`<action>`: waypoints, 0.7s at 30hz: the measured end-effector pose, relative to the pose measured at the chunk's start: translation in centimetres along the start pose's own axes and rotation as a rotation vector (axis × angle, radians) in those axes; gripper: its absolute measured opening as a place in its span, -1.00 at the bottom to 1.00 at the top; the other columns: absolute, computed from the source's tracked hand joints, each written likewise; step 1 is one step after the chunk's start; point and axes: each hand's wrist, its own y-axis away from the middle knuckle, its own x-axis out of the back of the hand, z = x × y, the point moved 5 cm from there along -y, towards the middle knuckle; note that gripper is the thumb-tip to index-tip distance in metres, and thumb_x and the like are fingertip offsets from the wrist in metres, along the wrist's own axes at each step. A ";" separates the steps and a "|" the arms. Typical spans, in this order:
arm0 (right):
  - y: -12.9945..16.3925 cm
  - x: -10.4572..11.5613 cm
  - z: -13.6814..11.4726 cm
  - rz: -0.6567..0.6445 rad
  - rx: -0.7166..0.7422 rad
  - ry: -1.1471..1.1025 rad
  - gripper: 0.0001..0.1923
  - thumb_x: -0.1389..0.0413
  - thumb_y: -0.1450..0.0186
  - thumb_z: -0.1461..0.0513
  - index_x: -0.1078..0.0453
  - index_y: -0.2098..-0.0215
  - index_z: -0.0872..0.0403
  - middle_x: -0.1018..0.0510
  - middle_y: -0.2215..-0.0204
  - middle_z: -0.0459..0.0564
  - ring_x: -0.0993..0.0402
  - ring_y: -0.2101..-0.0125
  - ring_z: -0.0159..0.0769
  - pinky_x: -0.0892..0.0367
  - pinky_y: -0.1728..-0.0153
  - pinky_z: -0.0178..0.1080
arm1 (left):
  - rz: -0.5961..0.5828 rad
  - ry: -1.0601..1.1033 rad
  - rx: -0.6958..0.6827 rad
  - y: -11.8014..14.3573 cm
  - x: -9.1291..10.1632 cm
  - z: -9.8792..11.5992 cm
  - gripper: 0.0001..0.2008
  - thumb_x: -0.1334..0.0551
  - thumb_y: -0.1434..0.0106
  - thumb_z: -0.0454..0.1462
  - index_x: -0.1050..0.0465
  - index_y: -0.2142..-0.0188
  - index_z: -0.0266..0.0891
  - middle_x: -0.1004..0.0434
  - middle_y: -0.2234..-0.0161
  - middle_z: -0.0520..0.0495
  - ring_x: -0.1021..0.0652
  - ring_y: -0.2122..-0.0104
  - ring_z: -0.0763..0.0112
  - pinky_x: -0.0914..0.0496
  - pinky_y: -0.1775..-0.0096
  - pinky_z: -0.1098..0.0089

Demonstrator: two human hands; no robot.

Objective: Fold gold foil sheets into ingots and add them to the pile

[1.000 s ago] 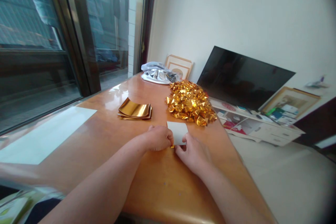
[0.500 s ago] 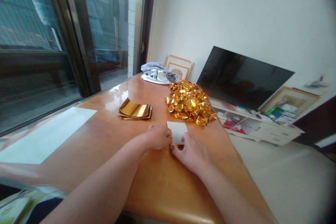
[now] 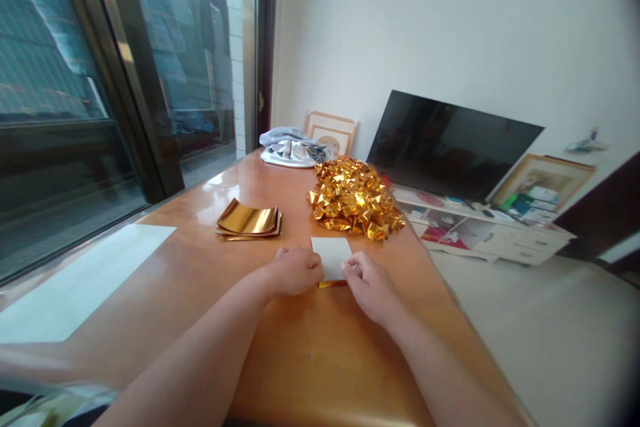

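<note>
A small sheet of foil paper [image 3: 331,255] lies white side up on the wooden table [image 3: 300,360]. Along its near edge runs a narrow gold folded strip. My left hand [image 3: 296,271] has its fingers curled at the sheet's left edge. At the right edge, the thumb and fingers of my right hand [image 3: 369,283] are pinched together on the paper. Beyond my left hand rests a stack of gold foil sheets [image 3: 250,221], slightly curled. A heap of folded gold foil pieces [image 3: 355,200] spreads just past the sheet.
A long white sheet [image 3: 95,277] lies at the table's left, by the glass door [image 3: 65,147]. Cloth-like items [image 3: 293,147] are piled at the far end. Past the table's right edge stand a television [image 3: 445,147] and a low white cabinet [image 3: 505,237].
My right thumb has drawn up from the near edge to the sheet's right side, baring the gold strip. The left hand stays at the left edge. The camera view has shifted slightly.
</note>
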 end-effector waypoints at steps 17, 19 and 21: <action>0.0 1.8 1.8 -0.030 -0.223 0.346 -0.43 -0.14 -0.15 -0.26 -0.32 0.20 0.00 -0.61 0.32 0.03 -0.55 0.33 -0.13 -0.10 0.46 -0.25 | 0.063 0.011 -0.020 -0.4 -1.1 -0.5 -0.83 -0.21 -0.21 -0.12 -0.47 0.38 -0.15 -0.61 0.30 0.01 -0.53 0.22 0.24 -0.17 0.25 0.34; -0.1 2.3 2.6 -0.033 -0.244 0.344 -0.41 -0.13 -0.15 -0.27 -0.33 0.19 0.01 -0.61 0.30 0.04 -0.55 0.32 -0.13 -0.12 0.46 -0.25 | 0.050 0.000 -0.022 -0.4 -1.0 -0.5 -0.82 -0.21 -0.22 -0.12 -0.46 0.38 -0.15 -0.60 0.31 0.01 -0.53 0.23 0.26 -0.16 0.27 0.34; -0.2 2.6 3.2 -0.032 -0.255 0.328 -0.40 -0.14 -0.14 -0.28 -0.35 0.18 0.01 -0.61 0.28 0.04 -0.54 0.31 -0.14 -0.13 0.45 -0.25 | 0.043 -0.010 -0.018 -0.4 -1.0 -0.5 -0.83 -0.20 -0.22 -0.12 -0.44 0.38 -0.16 -0.60 0.32 0.02 -0.53 0.24 0.26 -0.16 0.28 0.34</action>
